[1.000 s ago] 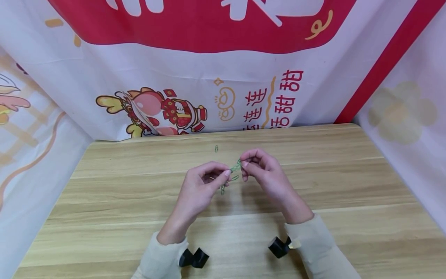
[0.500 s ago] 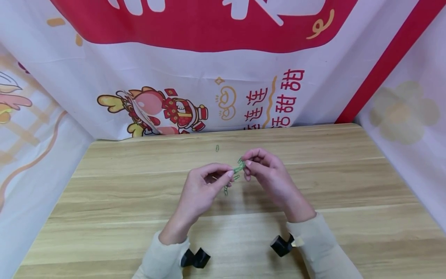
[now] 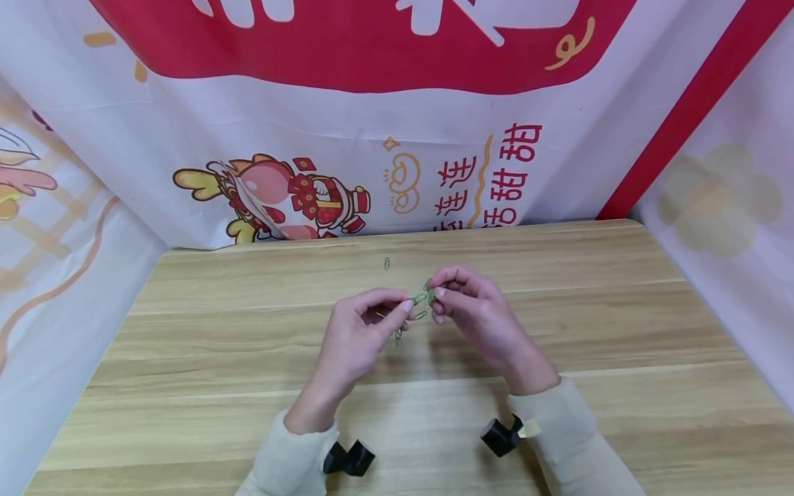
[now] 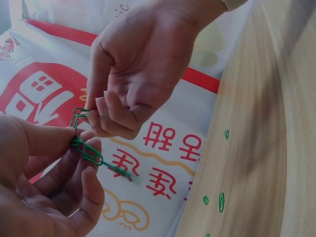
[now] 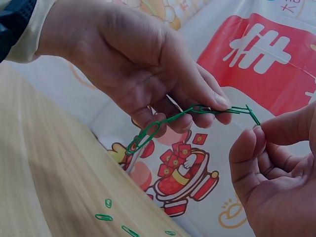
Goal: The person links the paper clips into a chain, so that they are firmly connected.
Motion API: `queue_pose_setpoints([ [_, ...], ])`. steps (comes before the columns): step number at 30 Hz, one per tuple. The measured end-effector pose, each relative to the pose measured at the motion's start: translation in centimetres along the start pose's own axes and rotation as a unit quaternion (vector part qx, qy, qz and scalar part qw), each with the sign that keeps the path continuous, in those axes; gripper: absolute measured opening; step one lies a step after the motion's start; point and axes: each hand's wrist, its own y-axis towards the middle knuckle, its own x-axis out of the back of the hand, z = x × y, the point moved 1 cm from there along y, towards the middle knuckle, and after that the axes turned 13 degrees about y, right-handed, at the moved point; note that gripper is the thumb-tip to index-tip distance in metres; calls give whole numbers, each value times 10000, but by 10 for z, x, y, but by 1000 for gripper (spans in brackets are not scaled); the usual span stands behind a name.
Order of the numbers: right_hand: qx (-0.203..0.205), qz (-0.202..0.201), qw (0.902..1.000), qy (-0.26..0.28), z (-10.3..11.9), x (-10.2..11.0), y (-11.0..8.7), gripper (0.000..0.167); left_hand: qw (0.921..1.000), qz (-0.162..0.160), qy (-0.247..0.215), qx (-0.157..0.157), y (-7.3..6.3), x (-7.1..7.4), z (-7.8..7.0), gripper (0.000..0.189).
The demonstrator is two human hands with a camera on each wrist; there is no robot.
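My left hand pinches a short chain of linked green paper clips between thumb and fingers. Part of the chain dangles below that hand, its end blurred in the left wrist view. Close on its right, my right hand pinches a green paper clip between thumb and index finger. This clip meets the end of the chain that sticks out past the left fingertips. Both hands are raised over the table, and the fingertips cover parts of the clips.
Several loose green paper clips lie on the wooden table, one of them a paper clip near the back edge. Printed white cloth hangs behind the table and at both sides. A black wrist device sits by the right sleeve.
The right fingertips shift slightly, and the clip between the hands changes its tilt. The dangling chain end swings a little. Both hands keep their pinch and stay at nearly the same place.
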Motion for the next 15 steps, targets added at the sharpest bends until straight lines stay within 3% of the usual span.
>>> queue_pose_setpoints([
  [9,10,43,9999,116,-6,1,2,19,9991,-328,241,-147,-1,-2,1,10],
  [15,-209,64,9998,-31,-7,0,3,20,9979,-444,399,-259,0,-4,3,8],
])
